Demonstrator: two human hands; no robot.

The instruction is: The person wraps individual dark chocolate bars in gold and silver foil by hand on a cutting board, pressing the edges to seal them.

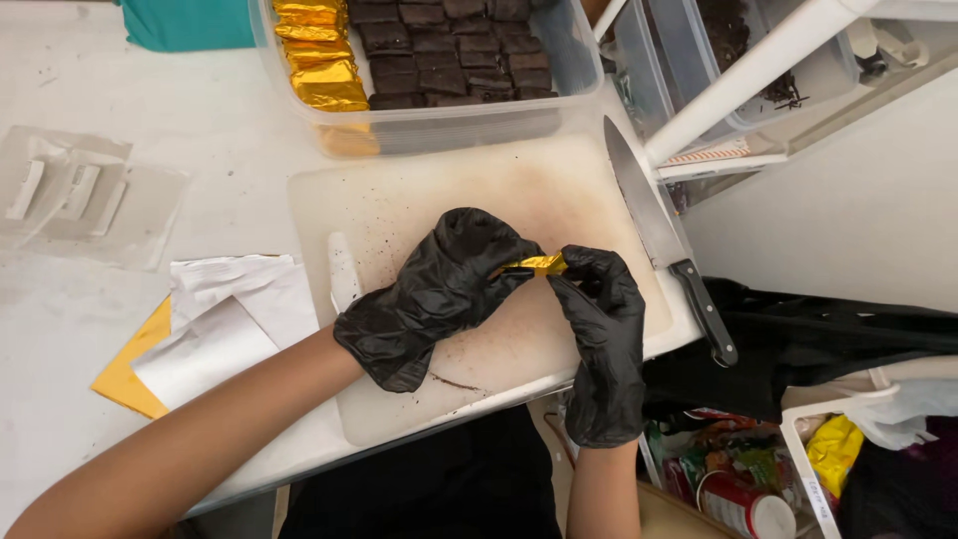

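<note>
Gold foil (pixel 539 264) is pinched between both gloved hands above the cutting board (pixel 399 200): left hand (pixel 439 289) closed over one end, right hand (pixel 599 299) nipping the other with its fingertips. Thin foil could tear if pulled unevenly. The knife (pixel 659 235) lies just beside the right hand, blade bare, so a careless sweep might catch it.

Both forearms are bare and reach up from the lower edge, converging toward the middle. The left hand (pixel 439 289), in a black glove, lies palm down with its wrist bent and its fingers curled toward the right. The right hand (pixel 599 319), gloved in black too, stands more upright, its fingertips pinched against the left hand's fingertips.
</note>
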